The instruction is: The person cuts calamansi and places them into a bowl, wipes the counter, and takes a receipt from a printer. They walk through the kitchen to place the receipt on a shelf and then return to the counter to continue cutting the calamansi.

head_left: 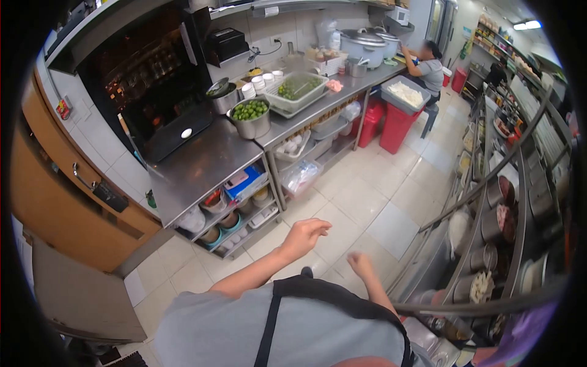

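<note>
My left hand [307, 235] hangs in the air over the tiled floor, in front of my apron. Its fingers are loosely bent with gaps between them, and nothing is held. To its right is my right hand [361, 264], also in mid-air, blurred, with fingers that seem curled in. Neither hand touches anything. My left hand is nearest to the steel shelf unit, whose lower shelves hold containers and a blue package [247, 181]. On the counter beyond stand a steel pot of small green fruits [250, 111] and a plastic basket [296, 92] with more of them.
A steel counter [205, 150] runs along the left, near a wooden door [73, 183]. Metal rails and food pans [498, 223] line the right. A tiled aisle [358, 196] lies between. Further back, a person [428, 67] sits near red bins [397, 131] and a grey tub [405, 95].
</note>
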The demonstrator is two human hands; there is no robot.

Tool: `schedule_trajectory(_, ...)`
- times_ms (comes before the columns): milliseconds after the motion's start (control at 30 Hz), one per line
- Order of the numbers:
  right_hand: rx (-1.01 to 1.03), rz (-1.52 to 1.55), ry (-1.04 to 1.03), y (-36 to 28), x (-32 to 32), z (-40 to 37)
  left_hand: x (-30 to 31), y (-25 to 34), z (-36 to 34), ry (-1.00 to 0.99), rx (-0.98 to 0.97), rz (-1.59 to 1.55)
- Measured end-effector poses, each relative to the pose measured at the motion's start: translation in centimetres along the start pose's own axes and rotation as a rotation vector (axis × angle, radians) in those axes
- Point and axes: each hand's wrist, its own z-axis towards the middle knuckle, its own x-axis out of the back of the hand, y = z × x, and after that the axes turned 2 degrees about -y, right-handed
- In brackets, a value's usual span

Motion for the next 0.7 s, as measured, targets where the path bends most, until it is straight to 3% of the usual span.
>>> schedule_trajectory(67, -0.189, -0.286, -0.201, 11.2, -4.2, 0.8, -0.2, -1.5, 4.2, 0.006, -0.022, -0.028)
schedule_trajectory(100, -0.326, -0.394, -0.465, 13.6, -3.3, 0.2, -0.2, -1.9, 6.2, -0.037, 0.015, -0.076)
schedule_trajectory(133, -0.564, -0.292, -0.472, 13.8, -1.0, -2.5, -0.1, -2.6, 8.4, -0.077, 0.048, -0.121)
schedule_trajectory(167, -0.665, -0.265, -0.481, 15.5, 0.1, -3.6, 0.0, -3.4, 10.5, -0.065, 0.053, -0.12)
schedule_trajectory(267, -0.854, -0.219, -0.451, 21.0, 1.5, -5.0, 0.2, -5.6, 15.9, -0.098, 0.111, -0.092)
schedule_trajectory(333, -0.937, -0.195, -0.422, 23.9, 2.4, -3.9, -0.3, -7.3, 19.6, 0.0, 0.114, -0.118)
schedule_trajectory(500, -0.962, -0.19, -0.35, 32.8, 4.0, 3.1, -1.7, -12.1, 28.1, 0.056, 0.098, 0.026)
schedule_trajectory(567, -0.902, -0.232, -0.327, 36.9, 5.3, 8.4, -3.2, -13.2, 30.9, 0.062, 0.096, 0.125)
schedule_trajectory(633, -0.797, -0.313, -0.285, 41.7, 6.8, 15.2, -4.6, -14.6, 34.3, 0.271, -0.02, 0.078)
schedule_trajectory(700, -0.657, -0.439, -0.252, 45.1, 8.9, 23.2, -4.7, -15.5, 37.4, 0.285, -0.035, 0.16)
